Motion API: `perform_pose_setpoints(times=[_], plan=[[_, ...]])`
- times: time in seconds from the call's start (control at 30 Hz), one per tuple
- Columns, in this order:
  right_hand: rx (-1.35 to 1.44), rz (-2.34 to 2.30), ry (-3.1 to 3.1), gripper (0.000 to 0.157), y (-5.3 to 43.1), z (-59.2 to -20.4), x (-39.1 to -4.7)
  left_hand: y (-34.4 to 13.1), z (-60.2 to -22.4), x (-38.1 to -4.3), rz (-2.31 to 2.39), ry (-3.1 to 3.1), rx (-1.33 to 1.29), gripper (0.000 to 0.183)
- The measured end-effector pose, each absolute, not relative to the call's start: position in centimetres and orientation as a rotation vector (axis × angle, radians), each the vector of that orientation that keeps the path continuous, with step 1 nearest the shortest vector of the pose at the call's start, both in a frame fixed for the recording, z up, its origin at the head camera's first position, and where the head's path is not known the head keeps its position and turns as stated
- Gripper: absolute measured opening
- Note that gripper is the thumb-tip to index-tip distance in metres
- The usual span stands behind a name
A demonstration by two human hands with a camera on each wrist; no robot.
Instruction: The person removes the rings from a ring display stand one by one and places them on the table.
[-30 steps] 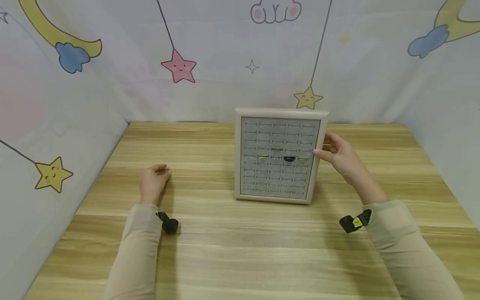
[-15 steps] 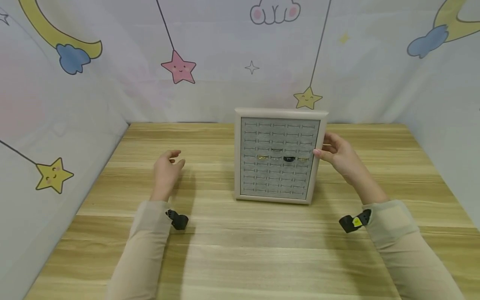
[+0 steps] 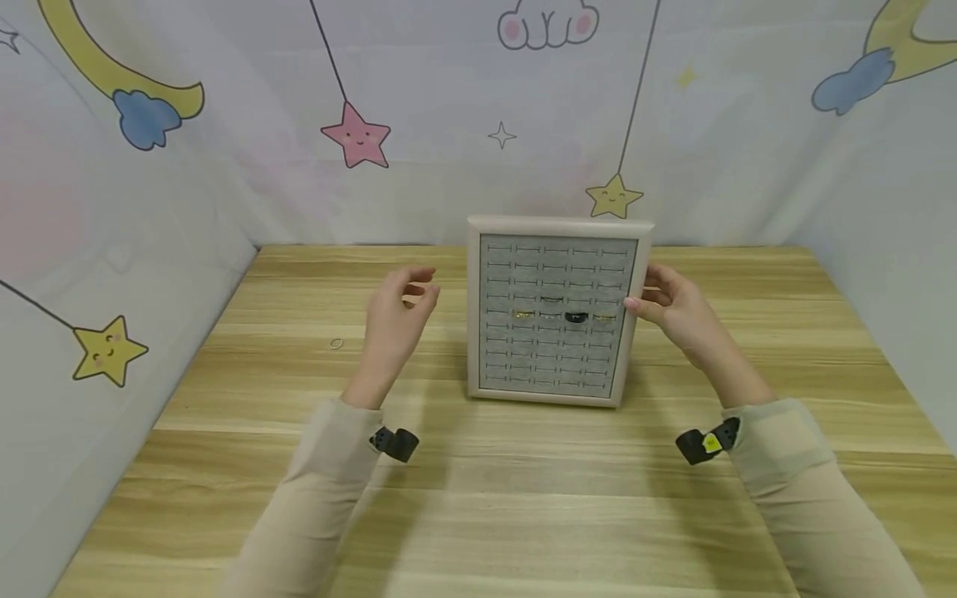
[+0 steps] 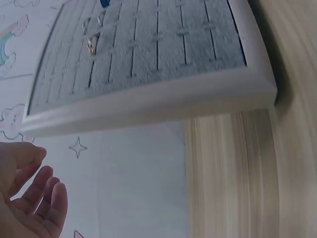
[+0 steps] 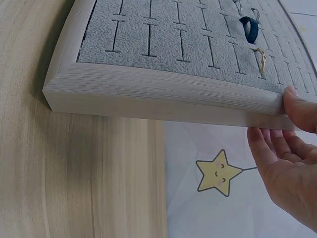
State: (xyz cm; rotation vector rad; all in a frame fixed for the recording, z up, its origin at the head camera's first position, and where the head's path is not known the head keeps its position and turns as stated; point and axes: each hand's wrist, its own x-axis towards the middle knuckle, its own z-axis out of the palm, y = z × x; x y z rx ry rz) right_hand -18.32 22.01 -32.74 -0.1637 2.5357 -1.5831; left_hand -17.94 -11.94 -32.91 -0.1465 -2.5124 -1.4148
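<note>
A ring display board (image 3: 553, 353) with a pale wooden frame and grey slotted padding stands upright on the table. My right hand (image 3: 676, 316) grips its right edge, with the thumb on the front and the fingers behind. Several rings sit in the slots: a black ring (image 3: 576, 316), a gold ring (image 3: 523, 313) on the left and another gold ring (image 5: 262, 60) at the right. My left hand (image 3: 396, 320) hovers left of the board, fingers loosely bent, holding nothing. A thin silver ring (image 3: 336, 343) lies on the table behind the left wrist's left side.
The wooden table (image 3: 493, 498) carries the board and the loose ring. A white cloth backdrop (image 3: 434, 183) with printed stars and moons rises right behind the table's far edge and along both sides.
My left hand has left the silver ring on the table and moved right and away from me, toward the board. The right hand and the board have stayed in place.
</note>
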Motion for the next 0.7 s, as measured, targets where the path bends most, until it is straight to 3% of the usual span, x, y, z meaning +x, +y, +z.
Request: perform_pose_setpoints(times=[0.37, 0.7], plan=[[-0.154, -1.576, 2.528, 0.063, 22.0, -32.7, -18.3, -8.0, -32.9, -16.2, -1.279, -2.55, -0.48, 0.022], [-0.157, -1.582, 2.532, 0.062, 21.9, -32.7, -18.2, -6.0, -34.1, -15.8, -1.173, -2.614, -0.532, 0.021]])
